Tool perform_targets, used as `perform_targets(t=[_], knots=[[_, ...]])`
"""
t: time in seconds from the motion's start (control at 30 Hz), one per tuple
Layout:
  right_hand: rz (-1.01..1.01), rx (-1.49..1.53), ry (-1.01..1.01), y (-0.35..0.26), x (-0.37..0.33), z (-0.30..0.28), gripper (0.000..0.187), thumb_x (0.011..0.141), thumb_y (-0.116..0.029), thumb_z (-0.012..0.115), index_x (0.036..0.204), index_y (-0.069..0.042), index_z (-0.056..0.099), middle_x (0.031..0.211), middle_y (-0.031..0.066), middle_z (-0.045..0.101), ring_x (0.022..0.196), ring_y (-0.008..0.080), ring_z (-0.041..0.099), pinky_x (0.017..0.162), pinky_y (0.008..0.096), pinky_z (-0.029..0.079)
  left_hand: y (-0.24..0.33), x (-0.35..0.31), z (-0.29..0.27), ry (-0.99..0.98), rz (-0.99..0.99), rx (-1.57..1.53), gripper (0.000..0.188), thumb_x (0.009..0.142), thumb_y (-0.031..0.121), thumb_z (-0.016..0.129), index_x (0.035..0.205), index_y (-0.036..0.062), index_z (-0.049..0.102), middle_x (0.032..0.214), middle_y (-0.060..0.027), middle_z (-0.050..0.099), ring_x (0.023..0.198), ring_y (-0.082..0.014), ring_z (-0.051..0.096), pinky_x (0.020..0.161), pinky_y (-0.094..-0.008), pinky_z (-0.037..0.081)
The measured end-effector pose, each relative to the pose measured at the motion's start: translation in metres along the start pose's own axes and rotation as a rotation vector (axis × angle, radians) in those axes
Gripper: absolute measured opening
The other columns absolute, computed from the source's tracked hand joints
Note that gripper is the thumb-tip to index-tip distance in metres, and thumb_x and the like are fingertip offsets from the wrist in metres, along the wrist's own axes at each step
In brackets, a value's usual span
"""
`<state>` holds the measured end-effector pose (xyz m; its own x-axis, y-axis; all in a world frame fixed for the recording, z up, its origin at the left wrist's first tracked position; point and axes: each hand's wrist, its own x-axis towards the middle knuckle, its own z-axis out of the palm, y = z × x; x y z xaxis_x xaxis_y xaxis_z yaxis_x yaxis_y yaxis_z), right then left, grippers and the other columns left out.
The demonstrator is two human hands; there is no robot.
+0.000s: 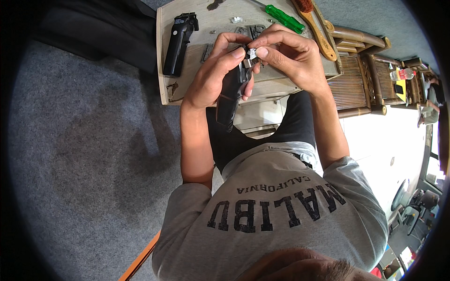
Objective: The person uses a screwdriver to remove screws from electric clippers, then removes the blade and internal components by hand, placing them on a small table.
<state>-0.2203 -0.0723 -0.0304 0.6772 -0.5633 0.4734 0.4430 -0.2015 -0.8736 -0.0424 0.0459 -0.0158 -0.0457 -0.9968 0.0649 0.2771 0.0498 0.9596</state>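
Observation:
My left hand [211, 79] is wrapped round a black hair clipper [228, 105], holding it head up above the near edge of the small wooden table [199, 35]. The clipper's body hangs down past that edge toward my lap. My right hand [300, 58] pinches a small shiny silver-white piece [253, 53] between thumb and forefinger, right at the clipper's head. Whether the piece is fixed to the head or only touching it, I cannot tell. A second black hair clipper [177, 47] lies on the table's left side.
Near the table's far side lie a green-handled screwdriver [284, 18] and a wooden-handled brush [318, 35]. Small shiny parts [236, 19] and dark flat pieces [256, 31] are scattered beyond my hands. Bamboo furniture [347, 82] stands at the right, with a bottle [403, 75] on it.

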Motion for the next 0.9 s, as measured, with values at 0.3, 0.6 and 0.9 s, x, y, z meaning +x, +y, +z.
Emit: perform_targets(t=[0.3, 0.6, 0.9], knots=[[-0.004, -0.016, 0.049, 0.0037, -0.0005, 0.0012, 0.019, 0.099, -0.006, 0.077, 0.115, 0.005, 0.077, 0.110, 0.0118, 0.076, 0.083, 0.0128, 0.075, 0.072, 0.0239, 0.061, -0.0036, -0.0004, 0.0035, 0.042, 0.033, 0.013, 0.046, 0.111, 0.035, 0.046, 0.139, -0.0005, 0.039, 0.103, -0.0186, 0.063, 0.067, -0.0211, 0.068, 0.055, -0.0316, 0.057], [-0.038, -0.095, 0.093, 0.0045, -0.0015, 0.0037, 0.021, 0.097, -0.007, 0.080, 0.114, 0.005, 0.076, 0.110, 0.0115, 0.078, 0.087, 0.0134, 0.077, 0.074, 0.0236, 0.061, -0.0082, -0.0008, 0.0063, 0.072, 0.097, 0.086, 0.040, 0.115, 0.030, 0.046, 0.141, 0.0013, 0.035, 0.107, -0.0168, 0.061, 0.071, -0.0189, 0.068, 0.062, -0.0323, 0.058], [-0.039, -0.078, 0.123, 0.0035, -0.0033, 0.0031, 0.022, 0.096, -0.005, 0.081, 0.114, 0.005, 0.075, 0.108, 0.0103, 0.078, 0.090, 0.0115, 0.076, 0.077, 0.0232, 0.061, -0.0084, -0.0051, 0.0021, -0.003, 0.087, -0.036, 0.051, 0.105, 0.014, 0.054, 0.146, 0.0014, 0.027, 0.110, -0.0179, 0.062, 0.078, -0.0190, 0.068, 0.073, -0.0347, 0.058]])
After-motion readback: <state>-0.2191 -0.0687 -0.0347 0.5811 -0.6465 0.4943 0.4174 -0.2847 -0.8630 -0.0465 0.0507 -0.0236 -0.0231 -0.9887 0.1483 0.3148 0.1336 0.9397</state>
